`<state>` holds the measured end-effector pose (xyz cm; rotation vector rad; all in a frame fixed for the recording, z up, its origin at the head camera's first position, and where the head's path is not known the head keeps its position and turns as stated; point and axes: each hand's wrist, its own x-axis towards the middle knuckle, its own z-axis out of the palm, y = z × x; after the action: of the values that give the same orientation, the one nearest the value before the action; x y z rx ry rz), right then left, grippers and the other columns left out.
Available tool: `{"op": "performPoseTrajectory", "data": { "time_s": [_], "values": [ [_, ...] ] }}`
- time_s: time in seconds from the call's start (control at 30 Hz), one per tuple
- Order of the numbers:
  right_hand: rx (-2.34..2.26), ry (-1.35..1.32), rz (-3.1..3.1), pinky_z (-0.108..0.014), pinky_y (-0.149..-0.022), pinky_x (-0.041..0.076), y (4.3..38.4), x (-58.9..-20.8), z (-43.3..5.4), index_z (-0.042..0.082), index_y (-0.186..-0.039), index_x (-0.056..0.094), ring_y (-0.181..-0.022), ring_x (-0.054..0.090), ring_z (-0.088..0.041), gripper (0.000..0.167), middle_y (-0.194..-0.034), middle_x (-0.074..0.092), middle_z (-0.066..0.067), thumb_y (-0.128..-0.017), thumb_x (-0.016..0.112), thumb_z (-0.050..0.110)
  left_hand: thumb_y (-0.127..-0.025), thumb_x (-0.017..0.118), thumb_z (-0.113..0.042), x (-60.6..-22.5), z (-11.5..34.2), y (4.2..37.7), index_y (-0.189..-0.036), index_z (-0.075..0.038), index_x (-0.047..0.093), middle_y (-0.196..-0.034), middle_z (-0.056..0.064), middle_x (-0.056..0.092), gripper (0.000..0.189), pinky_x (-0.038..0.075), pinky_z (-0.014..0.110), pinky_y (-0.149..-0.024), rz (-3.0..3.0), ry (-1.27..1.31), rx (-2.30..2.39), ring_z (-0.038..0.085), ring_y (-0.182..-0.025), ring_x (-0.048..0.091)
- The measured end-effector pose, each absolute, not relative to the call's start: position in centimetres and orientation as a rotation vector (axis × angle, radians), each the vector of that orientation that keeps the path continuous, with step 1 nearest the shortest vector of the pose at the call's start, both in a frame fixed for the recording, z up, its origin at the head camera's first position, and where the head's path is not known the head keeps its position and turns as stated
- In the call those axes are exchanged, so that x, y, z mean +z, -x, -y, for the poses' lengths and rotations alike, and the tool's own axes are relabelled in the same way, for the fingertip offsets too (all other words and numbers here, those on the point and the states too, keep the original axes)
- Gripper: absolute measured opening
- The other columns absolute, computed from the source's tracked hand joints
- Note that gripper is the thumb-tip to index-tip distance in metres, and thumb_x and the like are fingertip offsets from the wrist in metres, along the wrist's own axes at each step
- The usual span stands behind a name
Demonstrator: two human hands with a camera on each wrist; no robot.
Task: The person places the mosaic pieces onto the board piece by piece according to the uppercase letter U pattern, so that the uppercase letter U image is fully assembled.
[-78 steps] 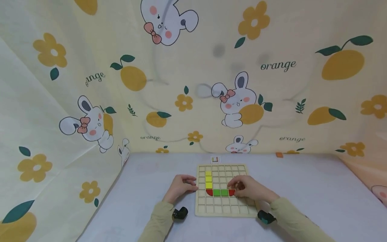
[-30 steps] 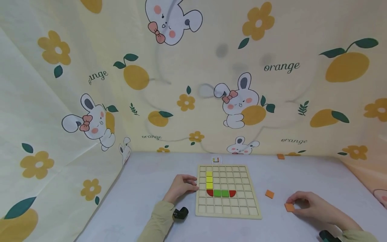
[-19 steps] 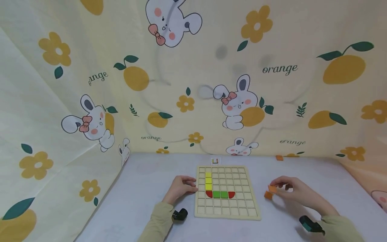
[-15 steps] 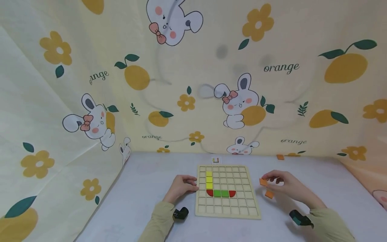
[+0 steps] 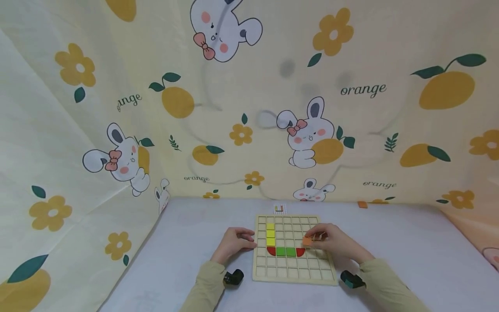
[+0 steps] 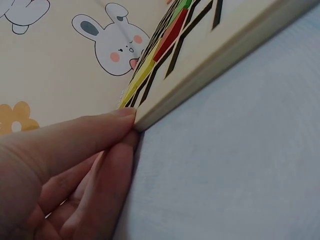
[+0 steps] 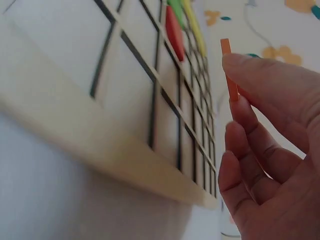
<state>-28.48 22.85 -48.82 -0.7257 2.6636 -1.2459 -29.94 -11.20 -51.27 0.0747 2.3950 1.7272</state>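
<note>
My right hand pinches an orange square tile above the wooden grid board. The tile is edge-on in the right wrist view, between thumb and finger, apart from the board. Set in the board are a column of yellow tiles, two green tiles and a red rounded tile at each end of the green pair: left red tile, right red tile. My left hand holds the board's left edge between thumb and finger in the left wrist view.
A small patterned card lies just beyond the board. Another orange piece lies at the back of the white table. A printed cloth hangs behind and at the sides.
My right hand went from the board to the right, picked up an orange tile and brought it back left over the board. A second orange tile on the table is now hidden. My left hand stayed put.
</note>
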Motion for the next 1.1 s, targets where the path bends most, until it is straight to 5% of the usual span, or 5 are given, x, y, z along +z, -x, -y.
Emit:
{"op": "performPoseTrajectory", "data": {
  "time_s": [0.5,1.1],
  "values": [
    [-1.250,0.700,-2.648,-0.025,-0.070,0.043,29.3,-49.9,-20.3,0.010,-0.103,0.069,-0.086,0.049,-0.021,0.020,-0.098,0.060,-0.001,-0.085,0.069,0.003,-0.069,0.084,-0.003,-51.4,11.2,30.0,-0.104,-0.003,0.070,-0.082,0.005,0.066,0.038,0.056,0.029,-0.065,-2.392,-0.077,1.731,0.016,-0.072,0.062],
    [-1.256,0.672,-2.640,-0.025,-0.067,0.042,29.1,-49.9,-20.0,0.004,-0.105,0.068,-0.083,0.048,-0.021,0.020,-0.097,0.059,-0.003,-0.084,0.069,0.004,-0.070,0.083,-0.003,-51.9,11.5,30.1,-0.104,-0.002,0.070,-0.081,0.005,0.066,0.037,0.056,0.029,-0.064,-2.403,-0.121,1.739,0.016,-0.072,0.063]
  ]
}}
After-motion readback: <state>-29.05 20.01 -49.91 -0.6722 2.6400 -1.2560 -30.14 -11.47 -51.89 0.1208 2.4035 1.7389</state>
